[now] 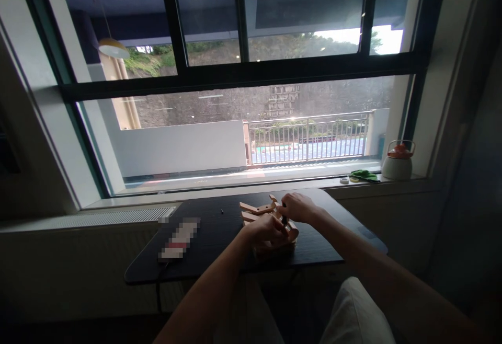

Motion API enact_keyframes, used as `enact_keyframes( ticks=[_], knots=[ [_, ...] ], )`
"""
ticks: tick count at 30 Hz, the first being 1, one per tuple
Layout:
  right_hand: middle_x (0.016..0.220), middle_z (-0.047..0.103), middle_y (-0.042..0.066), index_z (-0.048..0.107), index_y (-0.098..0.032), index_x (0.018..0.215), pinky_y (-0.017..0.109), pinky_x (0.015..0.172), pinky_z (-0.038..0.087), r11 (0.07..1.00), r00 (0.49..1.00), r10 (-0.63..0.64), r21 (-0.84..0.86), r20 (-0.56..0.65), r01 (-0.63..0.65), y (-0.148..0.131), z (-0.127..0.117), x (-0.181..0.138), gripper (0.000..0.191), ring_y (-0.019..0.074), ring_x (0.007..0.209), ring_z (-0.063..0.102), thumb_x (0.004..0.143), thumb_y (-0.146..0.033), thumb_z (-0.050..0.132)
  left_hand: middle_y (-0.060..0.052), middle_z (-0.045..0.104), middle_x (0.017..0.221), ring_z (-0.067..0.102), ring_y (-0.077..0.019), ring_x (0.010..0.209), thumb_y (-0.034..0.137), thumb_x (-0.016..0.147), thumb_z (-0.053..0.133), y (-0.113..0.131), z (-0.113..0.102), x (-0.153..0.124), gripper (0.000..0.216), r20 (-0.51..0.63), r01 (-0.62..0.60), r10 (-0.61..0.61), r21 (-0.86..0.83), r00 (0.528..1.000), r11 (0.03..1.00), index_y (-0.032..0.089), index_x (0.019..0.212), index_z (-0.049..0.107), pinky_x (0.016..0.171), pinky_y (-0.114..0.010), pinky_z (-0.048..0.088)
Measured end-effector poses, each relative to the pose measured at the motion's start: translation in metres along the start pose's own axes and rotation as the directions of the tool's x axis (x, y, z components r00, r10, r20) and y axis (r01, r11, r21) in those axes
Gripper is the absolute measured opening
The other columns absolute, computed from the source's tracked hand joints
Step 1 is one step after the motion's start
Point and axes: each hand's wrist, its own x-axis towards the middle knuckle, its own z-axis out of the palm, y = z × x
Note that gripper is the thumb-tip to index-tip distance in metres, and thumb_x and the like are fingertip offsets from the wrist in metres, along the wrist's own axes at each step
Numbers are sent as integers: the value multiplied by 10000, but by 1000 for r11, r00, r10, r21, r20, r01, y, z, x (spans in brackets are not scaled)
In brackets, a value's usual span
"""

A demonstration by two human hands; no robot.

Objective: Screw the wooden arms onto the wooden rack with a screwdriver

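Note:
My right hand (296,207) is closed around a short, dark, upright tool (284,217) that looks like a screwdriver. Its lower end points down at a light wooden assembly (257,208) on the dark table. Close below, my left hand (269,229) has its fingers curled against the near part of the assembly, steadying or gripping a wooden piece (293,230). The assembly has slanted wooden arms with small dark holes that stick out to the left. Both hands cover much of its middle, so the tool's tip is hidden.
On the left of the black table (212,244) lies a blurred, flat object (180,239) with a cable hanging over the edge. A small dark piece (221,211) lies near the back. The windowsill holds a white pot (397,166) with an orange lid and a green item (364,175).

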Motion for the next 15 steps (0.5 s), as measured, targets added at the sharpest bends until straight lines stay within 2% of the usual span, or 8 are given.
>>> enact_keyframes(
  ticks=[4, 7, 10, 12, 15],
  knots=[
    [538, 622, 62, 650, -151, 586, 258, 522, 373, 974, 998, 62, 221, -13, -57, 23, -3, 6, 352, 170, 534, 580, 807, -412, 567, -33, 707, 807, 621, -166, 750, 167, 693, 598, 6, -13, 2, 256, 59, 7, -7, -3, 998, 1000, 155, 903, 745, 668, -239, 461],
    [471, 560, 22, 632, -144, 594, 245, 467, 356, 898, 991, 110, 436, -77, -66, 48, -9, 4, 442, 118, 427, 487, 845, -482, 496, -37, 711, 896, 623, -173, 823, 248, 738, 596, 16, -35, -3, 277, 20, -34, 34, -15, 999, 999, 155, 961, 731, 702, -237, 461],
    [605, 609, 25, 659, -138, 798, 225, 466, 369, 745, 974, 186, 665, -130, -54, 72, -1, -11, 400, 107, 493, 501, 848, -491, 479, -77, 706, 938, 633, -189, 846, 317, 777, 578, 22, -55, -22, 333, -258, -57, 32, -89, 966, 994, 105, 1004, 698, 738, -266, 480],
    [705, 644, 45, 652, -142, 946, 227, 502, 415, 602, 971, 219, 796, -97, -56, 83, 16, -26, 399, 126, 581, 562, 813, -495, 520, -98, 700, 974, 633, -209, 898, 364, 793, 574, 19, -59, -42, 347, -445, -63, 23, -75, 895, 995, 101, 988, 691, 789, -296, 486],
    [821, 665, 78, 620, -159, 1066, 263, 603, 483, 368, 969, 245, 927, -18, -76, 89, 56, -46, 480, 164, 718, 622, 751, -517, 568, -82, 682, 1066, 625, -220, 980, 432, 811, 574, 2, -46, -75, 376, -570, -149, 66, -99, 819, 984, 159, 1056, 657, 886, -329, 472]
  ],
)
